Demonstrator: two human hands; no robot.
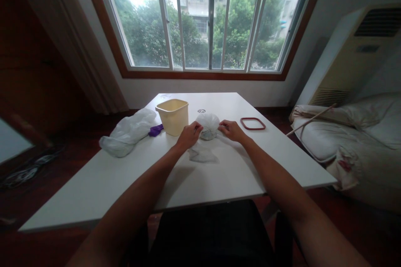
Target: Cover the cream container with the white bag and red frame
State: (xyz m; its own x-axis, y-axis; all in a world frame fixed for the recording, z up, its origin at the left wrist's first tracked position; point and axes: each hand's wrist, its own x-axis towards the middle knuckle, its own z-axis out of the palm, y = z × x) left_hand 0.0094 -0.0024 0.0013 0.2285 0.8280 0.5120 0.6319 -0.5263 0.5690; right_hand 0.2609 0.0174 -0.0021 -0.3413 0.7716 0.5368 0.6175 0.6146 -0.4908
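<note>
A thin, whitish see-through plastic bag (209, 124) puffs up between my two hands over the middle of the white table (150, 183). My left hand (191, 132) pinches its left edge, fingertips closed on the film. On the opposite side my right hand (231, 129) grips the right edge between thumb and fingers. The lower part of the bag trails onto the tabletop toward me. Just left of my left hand stands a cream-yellow plastic bin (173, 119), upright and without a liner over its rim.
A crumpled clear plastic bag (131, 131) and a purple bundle (156, 130) lie left of the bin. A dark red rounded-square ring (252, 124) rests at the right. A small dark round item (201, 111) lies behind the bag. A cushioned sofa (338, 133) flanks the table.
</note>
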